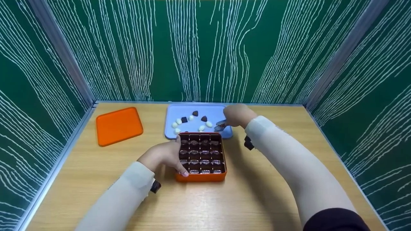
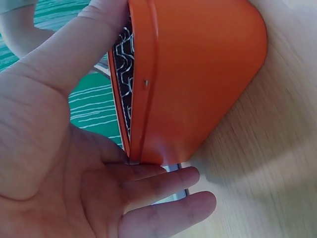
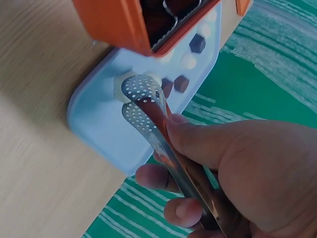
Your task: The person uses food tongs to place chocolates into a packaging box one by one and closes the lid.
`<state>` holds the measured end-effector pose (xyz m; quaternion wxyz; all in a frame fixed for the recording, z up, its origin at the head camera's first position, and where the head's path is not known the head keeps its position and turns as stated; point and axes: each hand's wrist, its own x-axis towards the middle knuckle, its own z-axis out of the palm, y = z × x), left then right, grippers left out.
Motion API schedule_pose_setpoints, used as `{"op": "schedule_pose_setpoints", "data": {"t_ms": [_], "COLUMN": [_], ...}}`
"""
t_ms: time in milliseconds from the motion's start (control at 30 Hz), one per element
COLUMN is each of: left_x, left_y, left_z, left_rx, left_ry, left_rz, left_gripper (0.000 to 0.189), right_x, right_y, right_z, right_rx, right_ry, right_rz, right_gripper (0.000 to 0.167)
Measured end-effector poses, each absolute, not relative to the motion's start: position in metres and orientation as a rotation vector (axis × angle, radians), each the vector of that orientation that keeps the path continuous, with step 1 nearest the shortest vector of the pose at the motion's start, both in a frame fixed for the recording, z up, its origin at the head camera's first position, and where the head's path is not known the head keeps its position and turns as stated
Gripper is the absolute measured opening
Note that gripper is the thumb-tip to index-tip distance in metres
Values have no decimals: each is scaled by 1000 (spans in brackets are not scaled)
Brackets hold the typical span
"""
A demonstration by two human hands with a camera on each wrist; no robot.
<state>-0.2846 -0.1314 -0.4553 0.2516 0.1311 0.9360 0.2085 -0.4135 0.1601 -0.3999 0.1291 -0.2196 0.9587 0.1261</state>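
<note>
We see green walls [image 1: 160, 64], streaked with wavy white lines, along the wood counter [image 1: 205, 205] at its far, left and right edges. Grey posts [image 1: 63, 51] mark its far corners.

My head view looks forward and down from above at the left grip [image 1: 165, 155], right grip [image 1: 238, 115] and bench [image 1: 83, 173]; each wrist view peers closely past its own grip; all three share the orange box [image 1: 201, 178] against the left grip.
</note>
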Motion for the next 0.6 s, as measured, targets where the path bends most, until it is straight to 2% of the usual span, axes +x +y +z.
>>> {"op": "schedule_pose_setpoints", "data": {"t_ms": [300,400,600], "left_x": [-284,-285,-286], "left_y": [-132,-132,-129], "left_z": [-455,-455,-454], "left_rx": [351,351,335], "left_ry": [2552,2548,2536], "left_rz": [567,568,554], "left_gripper": [164,164,164], "right_x": [-415,-414,-411], "right_y": [179,181,181], "right_z": [-392,-389,-394], "right_rx": [-513,-482,-498], "right_ry": [2768,2776,2747], "right_rz": [285,269,263], "right_gripper": [45,46,37]}}
